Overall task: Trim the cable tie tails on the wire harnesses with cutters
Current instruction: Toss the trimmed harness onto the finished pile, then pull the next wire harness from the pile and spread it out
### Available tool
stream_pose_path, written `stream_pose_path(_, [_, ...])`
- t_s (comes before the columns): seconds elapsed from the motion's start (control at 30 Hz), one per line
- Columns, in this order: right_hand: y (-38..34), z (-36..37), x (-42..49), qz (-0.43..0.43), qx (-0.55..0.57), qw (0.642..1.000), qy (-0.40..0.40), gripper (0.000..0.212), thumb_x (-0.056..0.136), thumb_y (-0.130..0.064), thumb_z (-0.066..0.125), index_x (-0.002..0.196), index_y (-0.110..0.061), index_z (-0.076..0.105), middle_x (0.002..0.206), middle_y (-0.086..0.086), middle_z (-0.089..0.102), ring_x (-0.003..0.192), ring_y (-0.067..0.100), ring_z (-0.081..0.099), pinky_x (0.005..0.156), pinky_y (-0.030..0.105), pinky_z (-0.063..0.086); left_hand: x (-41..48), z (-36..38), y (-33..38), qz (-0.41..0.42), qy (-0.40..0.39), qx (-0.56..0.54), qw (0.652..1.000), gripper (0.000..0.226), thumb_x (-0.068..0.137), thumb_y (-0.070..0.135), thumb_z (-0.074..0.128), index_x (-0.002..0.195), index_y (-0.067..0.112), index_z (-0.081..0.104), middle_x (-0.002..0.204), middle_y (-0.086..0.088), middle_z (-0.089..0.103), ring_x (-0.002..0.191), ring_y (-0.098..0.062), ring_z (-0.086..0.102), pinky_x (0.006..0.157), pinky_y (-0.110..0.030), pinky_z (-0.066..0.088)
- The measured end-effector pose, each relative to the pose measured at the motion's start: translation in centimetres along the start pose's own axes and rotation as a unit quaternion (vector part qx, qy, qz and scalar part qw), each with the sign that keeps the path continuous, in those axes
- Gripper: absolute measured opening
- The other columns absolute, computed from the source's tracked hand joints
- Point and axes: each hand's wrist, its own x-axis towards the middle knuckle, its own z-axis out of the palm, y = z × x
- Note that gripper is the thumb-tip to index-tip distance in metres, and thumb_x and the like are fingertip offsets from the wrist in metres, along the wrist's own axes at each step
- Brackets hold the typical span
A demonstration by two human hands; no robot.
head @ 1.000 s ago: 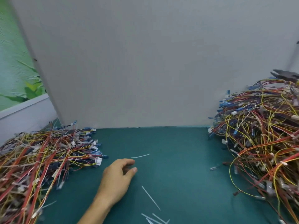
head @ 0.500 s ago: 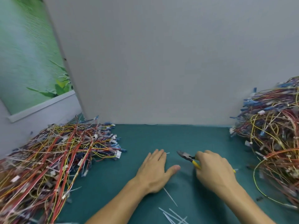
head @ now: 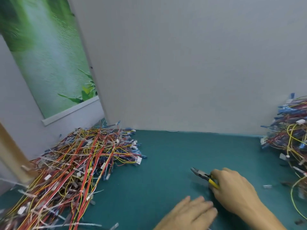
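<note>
While right grip (head: 235,191) holds cutters (head: 201,174), tip jutting out leftward

**Inspector:** Supporting surface?

**Assistant:** One bench top (head: 182,155), dark teal and flat.

**Inspector:** Load on it?

**Assistant:** Two heaps. The left heap of wire harnesses (head: 79,163) is a tangle of red, yellow and blue leads with pale tie tails sticking out. It spreads from the far left corner to the near edge. A white connector (head: 138,160) at its right fringe lies on the bench top. The right heap (head: 292,140) sits at the right edge, partly out of view. A yellow wire loop (head: 294,201) trails from it onto the bench top.

**Inspector:** Loose items?

**Assistant:** A small clear offcut (head: 267,186) near the right heap and a pale strip (head: 114,226) at the near edge. Both are blurred.
</note>
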Motion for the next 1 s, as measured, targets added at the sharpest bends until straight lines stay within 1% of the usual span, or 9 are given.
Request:
stream_pose_path(0.03, [0.0,0.0,0.0,-0.001,0.008,1.000,0.001,0.014,0.093,-0.039,0.043,0.091,-0.028,0.050,0.087,-0.007,0.045,0.096,0.020,0.058,0.066,0.030,0.037,-0.4,-1.3,-0.9,-0.040,0.120,0.022,0.992,0.049,0.098,0.049,0.020,0.126,0.033,0.057,0.131,0.022,0.056,0.122,0.008,0.049,0.100,-0.015,0.042])
stream_pose_path(0.07, [0.1,0.1,0.0,-0.001,0.015,1.000,0.003,0.014,0.092,-0.039,0.043,0.092,-0.028,0.050,0.087,-0.007,0.046,0.095,0.020,0.058,0.066,0.030,0.038,-0.4,-2.8,-2.1,-0.066,0.185,-0.006,0.980,0.051,0.094,0.054,0.028,0.119,0.028,0.064,0.125,0.015,0.062,0.116,0.000,0.057,0.097,-0.018,0.044])
stream_pose_path(0.17, [0.2,0.1,0.0,-0.003,0.028,1.000,0.004,0.015,0.092,-0.041,0.045,0.093,-0.029,0.052,0.087,-0.010,0.048,0.089,0.018,0.056,0.065,0.029,0.040,0.6,-6.7,-6.8,-0.176,0.285,0.032,0.942,0.042,0.095,0.042,0.047,0.126,0.016,0.058,0.128,0.002,0.057,0.121,-0.015,0.050,0.106,-0.025,0.034])
stream_pose_path(0.3, [0.2,0.2,0.1,-0.011,0.033,0.999,0.008,0.015,0.090,-0.044,0.045,0.089,-0.029,0.049,0.088,-0.011,0.049,0.088,0.015,0.055,0.066,0.027,0.040,0.4,-9.1,-12.5,-0.328,0.314,0.079,0.888,0.035,0.095,0.032,0.052,0.125,0.014,0.058,0.123,-0.002,0.057,0.114,-0.018,0.050,0.099,-0.030,0.039])
stream_pose_path(0.5, [0.3,0.4,0.2,-0.011,0.039,0.999,0.013,0.018,0.091,-0.047,0.043,0.088,-0.029,0.046,0.088,-0.011,0.048,0.089,0.014,0.056,0.068,0.027,0.042,-1.9,-9.2,-16.1,-0.435,0.311,0.171,0.828,0.034,0.092,0.033,0.056,0.120,0.014,0.059,0.113,-0.005,0.057,0.104,-0.022,0.052,0.089,-0.035,0.045])
stream_pose_path(0.7, [0.3,0.4,0.3,-0.012,0.035,0.999,0.010,0.016,0.092,-0.047,0.041,0.086,-0.032,0.043,0.088,-0.011,0.046,0.087,0.015,0.052,0.067,0.026,0.038,-4.9,-10.7,-17.8,-0.497,0.462,0.121,0.725,0.023,0.093,0.019,0.052,0.109,0.003,0.052,0.106,-0.017,0.053,0.098,-0.031,0.049,0.083,-0.045,0.044])
stream_pose_path(0.8, [0.2,0.5,0.3,-0.015,0.033,0.999,0.010,0.014,0.092,-0.046,0.041,0.090,-0.033,0.045,0.089,-0.011,0.047,0.091,0.013,0.053,0.067,0.026,0.037,-6.1,-11.8,-19.3,-0.538,0.444,0.117,0.707,0.028,0.090,0.014,0.055,0.117,0.005,0.053,0.112,-0.019,0.056,0.105,-0.036,0.049,0.088,-0.048,0.041])
stream_pose_path(0.87, [0.3,0.5,0.4,-0.016,0.036,0.999,0.010,0.015,0.092,-0.046,0.041,0.094,-0.033,0.048,0.091,-0.012,0.048,0.094,0.012,0.054,0.067,0.025,0.037,-6.4,-12.3,-20.1,-0.577,0.372,0.132,0.715,0.029,0.091,0.027,0.056,0.115,0.010,0.057,0.110,-0.014,0.062,0.107,-0.035,0.052,0.090,-0.047,0.039])
stream_pose_path(1.0, [0.4,0.5,0.5,-0.018,0.038,0.999,0.009,0.014,0.092,-0.047,0.041,0.094,-0.035,0.048,0.091,-0.012,0.048,0.094,0.011,0.055,0.069,0.024,0.040,-6.0,-12.7,-20.8,-0.613,0.260,0.159,0.729,0.038,0.090,0.055,0.051,0.073,0.021,0.056,0.084,-0.002,0.065,0.093,-0.026,0.056,0.085,-0.042,0.034])
